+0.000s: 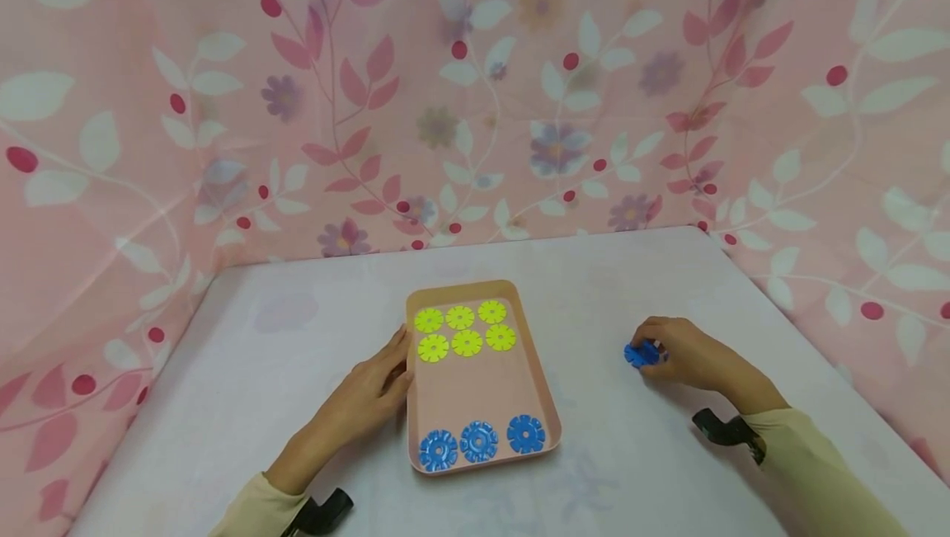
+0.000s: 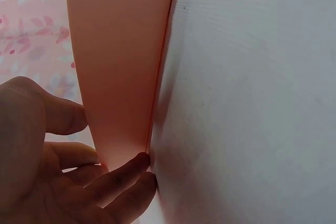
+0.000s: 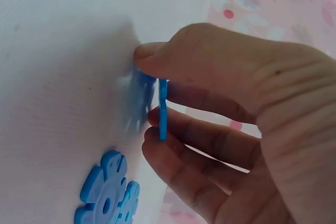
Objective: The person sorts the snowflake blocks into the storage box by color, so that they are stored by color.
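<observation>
A pink rectangular tray (image 1: 475, 393) lies on the table. Several yellow-green snowflake discs (image 1: 467, 343) form two rows at its far end, and three blue snowflake discs (image 1: 478, 441) line its near end. My left hand (image 1: 367, 393) rests against the tray's left side; in the left wrist view its fingertips (image 2: 139, 161) touch the outer wall. Right of the tray, my right hand (image 1: 686, 355) pinches a blue snowflake disc (image 3: 163, 114) between thumb and fingers, seen edge-on in the right wrist view. Beside that hand are more blue snowflake discs (image 3: 105, 195), overlapping in view.
A white cloth covers the table (image 1: 594, 281). Pink floral curtains (image 1: 475, 108) rise at the back and on both sides. Black wrist mounts (image 1: 723, 428) sit at both sleeves.
</observation>
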`<action>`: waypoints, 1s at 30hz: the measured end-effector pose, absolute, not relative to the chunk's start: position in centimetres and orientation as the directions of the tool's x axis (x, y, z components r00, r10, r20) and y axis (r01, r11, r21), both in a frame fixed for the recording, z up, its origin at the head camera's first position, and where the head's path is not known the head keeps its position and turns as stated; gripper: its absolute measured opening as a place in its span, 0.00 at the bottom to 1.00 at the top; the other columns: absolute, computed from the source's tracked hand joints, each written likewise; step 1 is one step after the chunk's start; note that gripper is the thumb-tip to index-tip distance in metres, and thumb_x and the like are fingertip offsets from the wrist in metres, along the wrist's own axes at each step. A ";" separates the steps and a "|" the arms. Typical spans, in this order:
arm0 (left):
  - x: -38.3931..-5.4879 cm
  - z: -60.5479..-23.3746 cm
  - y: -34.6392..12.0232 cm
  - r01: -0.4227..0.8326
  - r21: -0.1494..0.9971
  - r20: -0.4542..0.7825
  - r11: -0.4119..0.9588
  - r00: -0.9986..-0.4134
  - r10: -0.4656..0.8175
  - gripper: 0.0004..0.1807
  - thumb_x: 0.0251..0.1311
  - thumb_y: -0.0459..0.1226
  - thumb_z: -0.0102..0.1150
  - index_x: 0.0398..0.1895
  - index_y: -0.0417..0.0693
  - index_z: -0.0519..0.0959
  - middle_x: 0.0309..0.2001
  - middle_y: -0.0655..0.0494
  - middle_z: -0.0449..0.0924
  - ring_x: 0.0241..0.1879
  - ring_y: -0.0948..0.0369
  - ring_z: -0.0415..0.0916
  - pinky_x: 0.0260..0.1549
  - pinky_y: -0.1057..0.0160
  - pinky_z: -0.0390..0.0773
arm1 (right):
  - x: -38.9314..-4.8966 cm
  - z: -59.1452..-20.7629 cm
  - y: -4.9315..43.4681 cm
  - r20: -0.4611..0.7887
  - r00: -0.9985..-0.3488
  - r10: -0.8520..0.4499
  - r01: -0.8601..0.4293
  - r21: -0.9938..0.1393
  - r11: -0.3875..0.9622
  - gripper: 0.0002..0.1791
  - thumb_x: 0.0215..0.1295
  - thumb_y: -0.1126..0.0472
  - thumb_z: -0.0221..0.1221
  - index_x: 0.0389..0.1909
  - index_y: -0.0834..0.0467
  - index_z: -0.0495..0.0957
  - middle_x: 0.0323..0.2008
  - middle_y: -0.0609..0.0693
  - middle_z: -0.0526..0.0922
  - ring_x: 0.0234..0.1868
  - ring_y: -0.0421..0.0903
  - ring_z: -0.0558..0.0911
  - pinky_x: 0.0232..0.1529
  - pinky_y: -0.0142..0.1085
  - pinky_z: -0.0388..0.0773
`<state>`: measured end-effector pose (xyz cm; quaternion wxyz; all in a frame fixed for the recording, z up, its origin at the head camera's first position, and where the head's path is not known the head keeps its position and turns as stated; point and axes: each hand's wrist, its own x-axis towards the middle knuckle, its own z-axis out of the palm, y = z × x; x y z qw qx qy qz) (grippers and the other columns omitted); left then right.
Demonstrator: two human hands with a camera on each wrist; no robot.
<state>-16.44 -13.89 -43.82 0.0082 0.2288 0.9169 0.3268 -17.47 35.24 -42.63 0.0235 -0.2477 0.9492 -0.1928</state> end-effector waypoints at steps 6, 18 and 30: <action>-16.4 -43.9 -13.9 0.414 0.609 0.141 0.677 -0.896 0.421 0.35 0.75 0.37 0.57 0.81 0.40 0.58 0.81 0.44 0.52 0.75 0.46 0.59 0.67 0.44 0.66 | -17.6 -42.0 35.0 0.084 -0.891 -0.445 -0.442 -0.379 0.813 0.16 0.57 0.62 0.77 0.45 0.60 0.85 0.46 0.52 0.85 0.41 0.50 0.83 0.40 0.43 0.86; -16.6 -44.1 -14.0 0.427 0.608 0.153 0.669 -0.890 0.429 0.36 0.75 0.37 0.57 0.80 0.38 0.58 0.80 0.43 0.52 0.75 0.46 0.59 0.66 0.44 0.67 | -18.8 -39.7 32.2 0.272 -0.822 -0.501 -0.570 -0.386 0.726 0.19 0.54 0.66 0.79 0.47 0.58 0.85 0.47 0.49 0.85 0.42 0.47 0.82 0.40 0.42 0.86; -16.5 -44.0 -14.0 0.433 0.612 0.155 0.662 -0.886 0.437 0.36 0.75 0.37 0.57 0.81 0.38 0.57 0.80 0.43 0.52 0.75 0.45 0.59 0.66 0.44 0.67 | -19.3 -37.5 28.5 0.285 -0.793 -0.538 -0.607 -0.439 0.662 0.21 0.54 0.65 0.78 0.49 0.59 0.85 0.47 0.48 0.85 0.42 0.44 0.84 0.44 0.43 0.86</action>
